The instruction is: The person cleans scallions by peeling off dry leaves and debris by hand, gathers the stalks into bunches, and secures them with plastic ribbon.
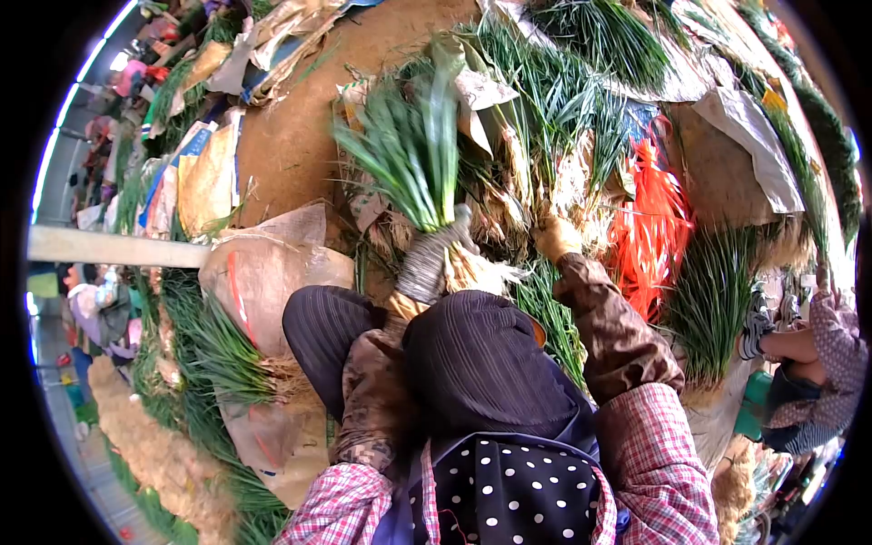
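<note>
My left hand (pixel 431 258), in a grey ribbed glove, is closed around a bunch of long green onions (pixel 413 150). Their leaves fan out upward, slightly blurred, and pale roots (pixel 477 272) stick out to the right of the glove. To the right, my right hand (pixel 556 238), in a yellowish glove, has its fingers curled at the root ends of a loose pile of green onions (pixel 568 113). Its fingertips are partly hidden among the stalks and roots.
Red plastic strips (pixel 647 227) lie right of my right hand. More onions (pixel 716 304) are beyond them, near a seated person (pixel 804 386). A sack (pixel 272 272) and an onion bundle (pixel 227 359) are on the left. A pale pole (pixel 118 247) juts in from the left.
</note>
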Demonstrator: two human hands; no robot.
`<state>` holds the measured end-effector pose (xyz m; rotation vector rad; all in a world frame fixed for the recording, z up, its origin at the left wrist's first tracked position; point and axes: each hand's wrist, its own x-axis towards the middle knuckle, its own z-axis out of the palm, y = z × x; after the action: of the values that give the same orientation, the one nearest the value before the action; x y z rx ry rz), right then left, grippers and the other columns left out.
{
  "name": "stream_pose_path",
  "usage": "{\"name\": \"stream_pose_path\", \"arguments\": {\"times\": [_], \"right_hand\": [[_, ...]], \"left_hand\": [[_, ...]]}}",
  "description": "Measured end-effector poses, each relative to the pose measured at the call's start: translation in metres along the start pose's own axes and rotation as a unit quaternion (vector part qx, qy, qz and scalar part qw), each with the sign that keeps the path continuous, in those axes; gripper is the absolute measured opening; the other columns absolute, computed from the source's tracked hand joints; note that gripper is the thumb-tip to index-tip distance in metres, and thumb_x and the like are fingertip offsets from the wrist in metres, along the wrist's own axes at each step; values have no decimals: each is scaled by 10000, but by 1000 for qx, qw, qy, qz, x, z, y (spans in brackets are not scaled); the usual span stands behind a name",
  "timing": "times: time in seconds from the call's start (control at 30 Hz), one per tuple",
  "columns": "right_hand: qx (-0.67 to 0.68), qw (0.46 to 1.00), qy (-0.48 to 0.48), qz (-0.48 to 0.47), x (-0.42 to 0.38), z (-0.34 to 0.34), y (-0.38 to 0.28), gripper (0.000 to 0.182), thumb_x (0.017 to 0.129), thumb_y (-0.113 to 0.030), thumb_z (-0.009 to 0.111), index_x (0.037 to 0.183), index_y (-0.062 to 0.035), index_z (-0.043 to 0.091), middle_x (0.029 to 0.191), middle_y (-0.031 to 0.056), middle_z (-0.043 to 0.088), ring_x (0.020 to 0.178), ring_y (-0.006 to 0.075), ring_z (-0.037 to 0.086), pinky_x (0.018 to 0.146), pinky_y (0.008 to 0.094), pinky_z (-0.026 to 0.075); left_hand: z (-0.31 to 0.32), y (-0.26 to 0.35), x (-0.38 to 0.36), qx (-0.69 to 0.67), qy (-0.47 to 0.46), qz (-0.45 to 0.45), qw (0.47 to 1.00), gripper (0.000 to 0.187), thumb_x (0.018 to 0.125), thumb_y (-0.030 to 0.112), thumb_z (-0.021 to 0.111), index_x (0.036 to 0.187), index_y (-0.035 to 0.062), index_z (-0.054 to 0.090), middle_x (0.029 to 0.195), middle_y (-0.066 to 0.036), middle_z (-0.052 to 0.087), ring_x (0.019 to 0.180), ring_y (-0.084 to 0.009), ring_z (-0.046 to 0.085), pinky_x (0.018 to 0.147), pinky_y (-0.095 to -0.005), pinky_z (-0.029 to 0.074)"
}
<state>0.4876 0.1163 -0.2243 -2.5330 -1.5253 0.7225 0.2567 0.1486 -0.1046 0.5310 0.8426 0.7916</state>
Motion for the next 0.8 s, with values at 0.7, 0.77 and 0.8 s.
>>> {"name": "stream_pose_path", "arguments": {"times": [0.7, 0.77, 0.8], "right_hand": [[164, 986, -5, -2, 4, -23, -28, 222, 842, -163, 558, 1038, -67, 596, 762, 137, 636, 655, 239, 634, 596, 345, 527], [20, 991, -78, -104, 45, 3, -13, 210, 858, -178, 564, 1020, -50, 599, 819, 122, 642, 685, 199, 624, 608, 303, 534], [97, 987, -117, -45, 47, 8, -12, 192, 868, -171, 568, 1006, -43, 604, 838, 116, 649, 684, 167, 615, 626, 275, 531]], "left_hand": [[-3, -59, 21, 131, 39, -92, 986, 237, 732, 155, 752, 889, 15, 641, 775, -60, 631, 763, -192, 599, 775, -357, 478], [-2, -58, 20, 117, 29, -78, 990, 233, 744, 124, 739, 922, 15, 637, 773, -64, 635, 709, -188, 604, 692, -336, 493], [-2, -56, 20, 109, 24, -70, 991, 233, 750, 109, 733, 939, 15, 635, 772, -67, 638, 682, -186, 606, 651, -326, 501]]}}
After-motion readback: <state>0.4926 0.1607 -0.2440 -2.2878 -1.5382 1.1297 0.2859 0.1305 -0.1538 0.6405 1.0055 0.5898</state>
